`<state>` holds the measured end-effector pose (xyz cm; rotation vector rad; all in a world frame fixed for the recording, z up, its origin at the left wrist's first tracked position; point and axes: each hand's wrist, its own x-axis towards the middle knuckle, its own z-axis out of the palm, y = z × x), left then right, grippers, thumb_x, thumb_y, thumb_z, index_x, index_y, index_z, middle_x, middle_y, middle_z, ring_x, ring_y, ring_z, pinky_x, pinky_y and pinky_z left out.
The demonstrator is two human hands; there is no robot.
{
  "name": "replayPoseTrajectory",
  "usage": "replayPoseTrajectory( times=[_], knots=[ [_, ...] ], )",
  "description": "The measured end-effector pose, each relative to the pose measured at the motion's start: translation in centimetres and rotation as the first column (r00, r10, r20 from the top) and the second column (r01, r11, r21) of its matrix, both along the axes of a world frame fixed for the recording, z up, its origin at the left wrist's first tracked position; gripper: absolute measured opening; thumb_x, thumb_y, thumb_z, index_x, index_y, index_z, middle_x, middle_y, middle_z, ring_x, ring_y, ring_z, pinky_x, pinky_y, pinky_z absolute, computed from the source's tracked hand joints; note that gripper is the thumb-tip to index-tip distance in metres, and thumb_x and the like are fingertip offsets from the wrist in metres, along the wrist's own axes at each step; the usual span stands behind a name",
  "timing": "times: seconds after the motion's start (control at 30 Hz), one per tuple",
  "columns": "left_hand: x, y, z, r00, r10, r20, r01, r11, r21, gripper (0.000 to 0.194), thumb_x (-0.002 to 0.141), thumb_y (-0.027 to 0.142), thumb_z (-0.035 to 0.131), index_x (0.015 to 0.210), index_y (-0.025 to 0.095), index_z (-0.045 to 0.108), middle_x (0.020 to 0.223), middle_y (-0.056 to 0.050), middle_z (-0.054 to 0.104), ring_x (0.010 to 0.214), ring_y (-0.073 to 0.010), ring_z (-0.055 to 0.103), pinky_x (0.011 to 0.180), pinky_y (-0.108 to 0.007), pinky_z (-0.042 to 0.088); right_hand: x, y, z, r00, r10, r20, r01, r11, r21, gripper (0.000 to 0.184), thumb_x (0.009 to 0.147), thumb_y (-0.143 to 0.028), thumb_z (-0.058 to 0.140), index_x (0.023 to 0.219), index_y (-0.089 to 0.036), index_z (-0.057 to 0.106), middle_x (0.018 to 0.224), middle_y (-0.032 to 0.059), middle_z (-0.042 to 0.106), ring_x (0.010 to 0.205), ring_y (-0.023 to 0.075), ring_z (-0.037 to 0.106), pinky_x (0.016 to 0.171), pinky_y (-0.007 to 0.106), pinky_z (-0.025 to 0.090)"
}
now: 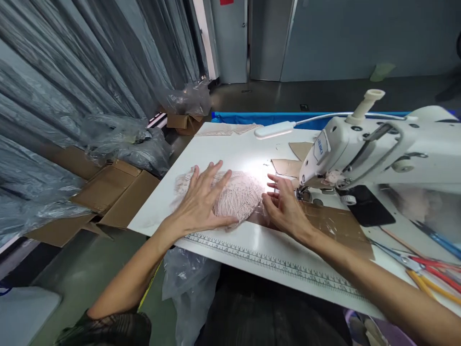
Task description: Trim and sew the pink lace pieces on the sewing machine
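A pale pink lace piece point(238, 196) lies on the white sewing table, bulging slightly at its right part. My left hand point(203, 199) rests on it with fingers spread, the thumb along its near edge. At the lace's right edge is my right hand point(284, 206), thumb and fingertips closed on that edge, fingers partly curled. Just right of those fingers stand the presser foot and needle area of the white sewing machine point(360, 151). Lamp glare washes out the lace near my right fingertips.
A ruler strip point(266, 261) runs along the table's front edge. Brown card pieces point(286, 167) lie by the machine. Scissors point(410, 262) and other tools are at the right. Another lace strip point(226, 129) lies at the back. Cardboard boxes point(122, 192) stand left on the floor.
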<state>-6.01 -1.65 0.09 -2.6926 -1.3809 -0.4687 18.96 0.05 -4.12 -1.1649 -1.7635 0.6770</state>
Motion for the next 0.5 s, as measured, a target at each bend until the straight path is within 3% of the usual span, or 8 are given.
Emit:
replayPoseTrajectory(
  times=[0.1, 0.17, 0.27, 0.37, 0.43, 0.5],
  knots=[
    [1.1, 0.9, -2.4, 0.997, -0.058, -0.055, 0.054, 0.996, -0.069, 0.089, 0.083, 0.064, 0.063, 0.155, 0.028, 0.025, 0.162, -0.014, 0.020, 0.149, -0.0444, 0.016, 0.115, -0.072, 0.010, 2.4, 0.1, -0.3, 0.990, -0.055, 0.127, 0.041, 0.992, 0.116, 0.046, 0.093, -0.025, 0.041, 0.138, -0.016, 0.039, 0.127, 0.0200, 0.052, 0.116, 0.0287, 0.056, 0.094, 0.051, 0.054],
    [1.2, 1.9, -3.7, 0.997, -0.032, -0.072, 0.027, 0.997, -0.070, 0.081, 0.085, 0.060, 0.060, 0.154, 0.030, 0.029, 0.161, -0.012, 0.025, 0.148, -0.0439, 0.018, 0.115, -0.072, 0.009, 3.2, 0.4, -0.6, 0.969, -0.019, 0.247, -0.012, 0.992, 0.127, 0.047, 0.095, -0.024, 0.035, 0.141, -0.013, 0.036, 0.127, 0.0213, 0.055, 0.118, 0.0286, 0.056, 0.098, 0.052, 0.051],
    [1.2, 3.6, -4.2, 0.996, 0.021, -0.084, -0.026, 0.998, -0.062, 0.077, 0.086, 0.058, 0.059, 0.153, 0.032, 0.031, 0.161, -0.010, 0.027, 0.148, -0.0414, 0.020, 0.117, -0.069, 0.009, 3.1, 0.0, -1.2, 0.887, 0.073, 0.456, -0.114, 0.991, 0.064, 0.049, 0.098, -0.029, 0.035, 0.140, -0.005, 0.040, 0.136, 0.0271, 0.052, 0.128, 0.0327, 0.051, 0.107, 0.055, 0.044],
    [1.2, 5.5, -3.9, 0.993, 0.084, -0.088, -0.090, 0.994, -0.056, 0.075, 0.087, 0.057, 0.059, 0.152, 0.032, 0.032, 0.161, -0.008, 0.027, 0.149, -0.0404, 0.020, 0.119, -0.067, 0.007, 2.5, -2.3, -1.8, 0.797, 0.161, 0.582, -0.223, 0.974, 0.036, 0.061, 0.096, -0.040, 0.045, 0.139, 0.003, 0.043, 0.147, 0.0329, 0.041, 0.141, 0.0393, 0.036, 0.114, 0.060, 0.032],
    [1.2, 7.0, -3.7, 0.990, 0.105, -0.098, -0.111, 0.992, -0.058, 0.073, 0.088, 0.057, 0.058, 0.152, 0.031, 0.033, 0.161, -0.008, 0.028, 0.149, -0.0393, 0.019, 0.120, -0.064, 0.006, 2.5, -4.7, -2.0, 0.779, 0.320, 0.539, -0.409, 0.911, 0.051, 0.063, 0.095, -0.044, 0.049, 0.137, 0.003, 0.048, 0.145, 0.0306, 0.045, 0.143, 0.0370, 0.036, 0.115, 0.057, 0.033],
    [1.1, 8.6, -3.6, 0.989, 0.098, -0.107, -0.105, 0.993, -0.062, 0.072, 0.089, 0.055, 0.057, 0.152, 0.031, 0.034, 0.161, -0.007, 0.028, 0.150, -0.0378, 0.019, 0.121, -0.062, 0.006, 2.9, -7.3, -2.0, 0.719, 0.570, 0.398, -0.651, 0.753, 0.096, 0.047, 0.094, -0.040, 0.051, 0.123, -0.004, 0.061, 0.129, 0.0211, 0.064, 0.133, 0.0279, 0.051, 0.113, 0.044, 0.041]
  ],
)
